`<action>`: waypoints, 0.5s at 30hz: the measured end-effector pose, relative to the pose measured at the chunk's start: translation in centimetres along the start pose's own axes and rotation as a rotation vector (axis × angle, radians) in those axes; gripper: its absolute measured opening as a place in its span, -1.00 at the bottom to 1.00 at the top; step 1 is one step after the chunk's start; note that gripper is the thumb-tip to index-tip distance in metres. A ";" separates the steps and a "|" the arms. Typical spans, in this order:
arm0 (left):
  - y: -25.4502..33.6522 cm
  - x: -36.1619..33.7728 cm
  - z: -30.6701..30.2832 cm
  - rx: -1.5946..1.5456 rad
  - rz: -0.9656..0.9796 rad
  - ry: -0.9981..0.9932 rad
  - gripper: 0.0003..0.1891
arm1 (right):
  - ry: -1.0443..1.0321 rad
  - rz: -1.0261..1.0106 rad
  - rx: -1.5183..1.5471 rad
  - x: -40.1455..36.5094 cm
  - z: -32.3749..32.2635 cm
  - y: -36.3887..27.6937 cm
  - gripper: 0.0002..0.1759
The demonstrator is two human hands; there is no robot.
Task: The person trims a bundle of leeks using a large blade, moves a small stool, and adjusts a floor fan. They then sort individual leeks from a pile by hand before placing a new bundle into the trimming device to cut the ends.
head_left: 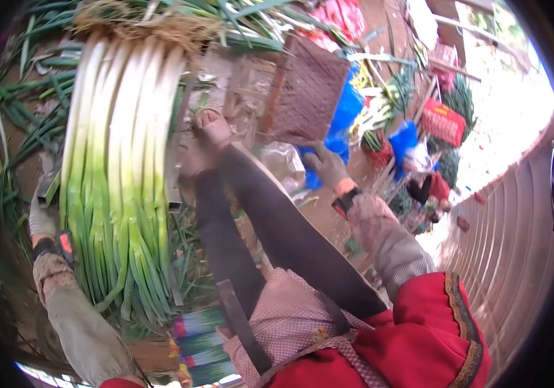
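A large bundle of long green onions (118, 149) lies in front of me, roots at the top and green leaves towards me. My left hand (42, 220), in a pale glove, is at the bundle's left side. Its partly hidden fingers are closed at the end of a metal bar (49, 189) that shows beside the stalks. My right hand (329, 167), in a grey glove, reaches out to the right. Its fingers are bent at the lower corner of a brown, wood-framed seat (309, 90) with a textured top, which stands tilted.
More loose green onions (28, 116) lie at the left and top. A blue plastic sheet (348, 113) is behind the seat, with clear plastic (283, 161) below it. Farther right are a red basket (444, 121), a person (432, 187) and a ribbed wall (510, 220). My feet (212, 126) are between.
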State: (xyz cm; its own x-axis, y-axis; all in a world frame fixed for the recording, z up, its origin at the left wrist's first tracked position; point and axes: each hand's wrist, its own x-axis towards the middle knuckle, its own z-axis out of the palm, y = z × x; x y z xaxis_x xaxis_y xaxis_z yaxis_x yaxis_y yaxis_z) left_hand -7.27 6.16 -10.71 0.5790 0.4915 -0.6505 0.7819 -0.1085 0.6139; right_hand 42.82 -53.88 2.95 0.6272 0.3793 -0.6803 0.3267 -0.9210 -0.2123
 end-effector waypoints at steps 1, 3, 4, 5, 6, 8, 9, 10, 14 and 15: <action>-1.0 0.7 -0.7 0.250 0.091 -0.077 -0.54 | 0.014 0.036 -0.009 0.0 0.1 1.7 -0.56; -0.8 1.2 -1.8 0.375 0.137 -0.133 -0.49 | 0.043 0.181 0.008 0.9 0.5 4.4 -0.51; -0.5 1.0 -1.9 0.146 0.022 -0.106 -0.51 | 0.057 0.249 0.018 1.3 0.6 5.3 -0.48; -0.1 1.1 -1.8 -0.085 -0.090 -0.079 -0.53 | 0.094 0.300 0.024 1.7 0.9 6.2 -0.45; 0.3 1.2 -1.4 -0.321 -0.202 -0.052 -0.54 | 0.133 0.350 0.025 2.2 1.0 6.8 -0.42; 1.0 1.2 -0.9 -0.787 -0.434 0.002 -0.56 | 0.198 0.424 0.025 3.5 1.4 8.7 -0.24; 1.1 0.4 -1.3 -0.827 -0.498 0.083 -0.56 | 0.230 0.453 0.026 3.8 1.8 9.6 -0.22; 1.1 -0.4 -1.8 -0.866 -0.557 0.169 -0.57 | 0.258 0.475 0.033 4.4 2.4 10.3 -0.19; 2.2 -6.4 -3.8 -0.577 -0.347 0.475 -0.58 | 0.224 0.504 0.384 6.6 4.7 13.3 -0.15; 2.8 -8.5 -3.8 -0.585 -0.246 0.494 -0.59 | 0.204 0.464 0.464 7.1 4.7 13.3 -0.17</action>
State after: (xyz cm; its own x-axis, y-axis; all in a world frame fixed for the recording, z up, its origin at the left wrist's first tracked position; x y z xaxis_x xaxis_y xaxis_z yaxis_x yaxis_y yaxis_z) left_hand -10.84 4.95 -1.74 0.1298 0.7825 -0.6089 0.5467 0.4559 0.7024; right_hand 48.33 -63.86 -8.05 0.7648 -0.0960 -0.6371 -0.3156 -0.9179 -0.2406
